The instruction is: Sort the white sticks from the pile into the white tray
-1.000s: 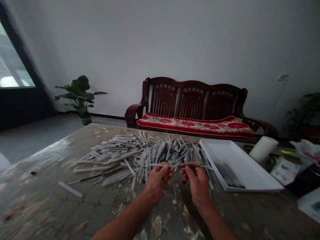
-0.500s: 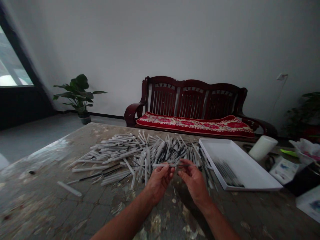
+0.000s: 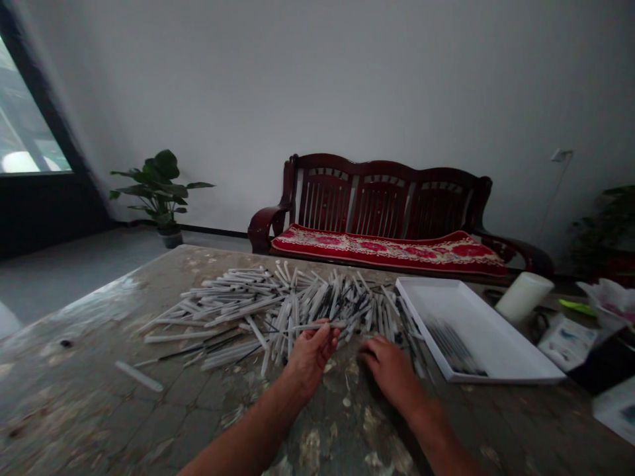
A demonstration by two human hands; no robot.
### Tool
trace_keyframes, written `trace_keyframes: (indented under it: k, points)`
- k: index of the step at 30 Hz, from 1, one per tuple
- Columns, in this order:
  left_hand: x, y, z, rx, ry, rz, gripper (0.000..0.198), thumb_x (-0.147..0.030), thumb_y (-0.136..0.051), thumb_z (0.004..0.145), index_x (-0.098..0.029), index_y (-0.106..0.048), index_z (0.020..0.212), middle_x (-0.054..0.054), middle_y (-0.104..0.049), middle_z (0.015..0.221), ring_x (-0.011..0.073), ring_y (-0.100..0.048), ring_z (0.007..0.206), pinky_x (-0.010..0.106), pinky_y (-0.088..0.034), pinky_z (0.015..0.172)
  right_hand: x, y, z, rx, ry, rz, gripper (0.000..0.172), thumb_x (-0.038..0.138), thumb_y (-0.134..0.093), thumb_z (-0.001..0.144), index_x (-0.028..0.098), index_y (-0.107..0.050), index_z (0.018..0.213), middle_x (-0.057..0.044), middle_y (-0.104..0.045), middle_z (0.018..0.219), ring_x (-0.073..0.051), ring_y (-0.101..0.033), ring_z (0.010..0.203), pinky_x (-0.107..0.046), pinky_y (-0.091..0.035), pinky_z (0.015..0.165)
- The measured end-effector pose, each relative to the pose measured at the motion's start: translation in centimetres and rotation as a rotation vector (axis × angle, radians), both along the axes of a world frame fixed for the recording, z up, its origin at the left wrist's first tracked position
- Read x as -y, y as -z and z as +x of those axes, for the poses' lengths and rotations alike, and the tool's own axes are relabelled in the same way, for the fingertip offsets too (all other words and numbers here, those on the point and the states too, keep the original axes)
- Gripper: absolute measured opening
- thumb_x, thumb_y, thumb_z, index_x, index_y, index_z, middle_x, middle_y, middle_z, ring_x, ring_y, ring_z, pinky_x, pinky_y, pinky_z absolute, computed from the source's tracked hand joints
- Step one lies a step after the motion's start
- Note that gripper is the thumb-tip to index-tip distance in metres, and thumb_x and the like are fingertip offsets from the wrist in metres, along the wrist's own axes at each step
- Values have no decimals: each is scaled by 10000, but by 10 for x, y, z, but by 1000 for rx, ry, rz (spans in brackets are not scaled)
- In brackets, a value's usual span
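Observation:
A loose heap of thin white tubes (image 3: 297, 307) lies across the middle of the table, some with dark thin rods among them. My left hand (image 3: 311, 357) is shut on one white tube (image 3: 317, 325) at the heap's near edge. My right hand (image 3: 389, 373) rests low, palm down, beside the heap, its fingers curled and partly hidden. It shows nothing held. To its right stands a white tray (image 3: 476, 330) holding a row of dark-tipped rods (image 3: 452, 348).
The mottled stone-like table (image 3: 124, 403) carries a lone white tube (image 3: 139, 376) at the left. A white cylinder (image 3: 523, 297) and printed packets (image 3: 567, 342) stand beyond the tray. A dark red wooden settee (image 3: 381, 218) and a potted plant (image 3: 163, 192) are behind the table.
My right hand has left the tube and dark rod it was near, dropping palm down to the table. My left hand keeps a white tube, and the dark rod no longer shows.

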State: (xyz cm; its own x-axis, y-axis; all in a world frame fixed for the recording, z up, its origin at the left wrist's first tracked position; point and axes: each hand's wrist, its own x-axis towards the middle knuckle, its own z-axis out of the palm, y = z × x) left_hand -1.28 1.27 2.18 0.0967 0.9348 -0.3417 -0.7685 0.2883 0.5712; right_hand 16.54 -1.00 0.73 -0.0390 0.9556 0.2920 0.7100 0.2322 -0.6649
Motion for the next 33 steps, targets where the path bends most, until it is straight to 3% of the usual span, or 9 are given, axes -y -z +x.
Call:
trace_keyframes:
  k: [2, 5, 9, 21, 25, 29, 33]
  points:
    - [3, 2, 3, -53, 25, 20, 112, -22, -696, 781, -117, -646, 816, 42, -716, 704, 128, -705, 626, 169, -570, 546, -1, -1, -5, -283, 92, -5, 68, 259, -620, 762, 241, -677, 731, -9, -673, 714, -207, -636, 709, -300, -483, 666]
    - [7, 5, 8, -83, 62, 45, 129, -39, -734, 750, -114, -653, 818, 51, -719, 718, 134, -705, 638, 180, -575, 568, -2, -4, -15, -730, 163, -83, 196, 415, -672, 732, 223, -666, 772, -3, -669, 673, -207, -640, 612, -305, -520, 547]
    - [8, 6, 12, -78, 81, 63, 145, -57, -758, 728, -120, -662, 816, 50, -723, 729, 134, -704, 646, 185, -577, 588, 1, -8, -26, -988, 166, -126, 317, 441, -764, 645, 205, -697, 846, -16, -701, 717, -215, -674, 651, -339, -577, 590]
    - [7, 7, 11, -71, 82, 66, 148, -74, -757, 736, -124, -654, 830, 46, -725, 735, 133, -706, 661, 188, -573, 601, 3, -8, -32, -1051, 118, -160, 285, 430, -743, 670, 214, -651, 831, -29, -728, 770, -215, -690, 643, -341, -582, 581]
    - [5, 9, 10, -76, 70, 51, 149, -68, -758, 734, -126, -650, 820, 46, -723, 729, 135, -708, 655, 180, -568, 588, 1, -8, -25, -893, 136, -142, 238, 413, -726, 674, 212, -689, 795, -30, -720, 742, -213, -664, 629, -331, -566, 565]
    - [4, 9, 9, -82, 68, 43, 134, -64, -743, 748, -130, -648, 815, 48, -729, 733, 131, -707, 647, 181, -568, 588, -1, -4, -21, -705, 141, -52, 233, 361, -697, 688, 217, -735, 868, -44, -731, 859, -229, -665, 781, -329, -553, 678]
    - [5, 8, 10, -93, 75, 45, 125, -59, -738, 746, -128, -654, 805, 56, -736, 744, 134, -706, 653, 185, -566, 591, -2, -3, -22, -643, 186, 19, 204, 294, -703, 667, 208, -698, 853, -10, -694, 750, -197, -641, 708, -309, -521, 687]
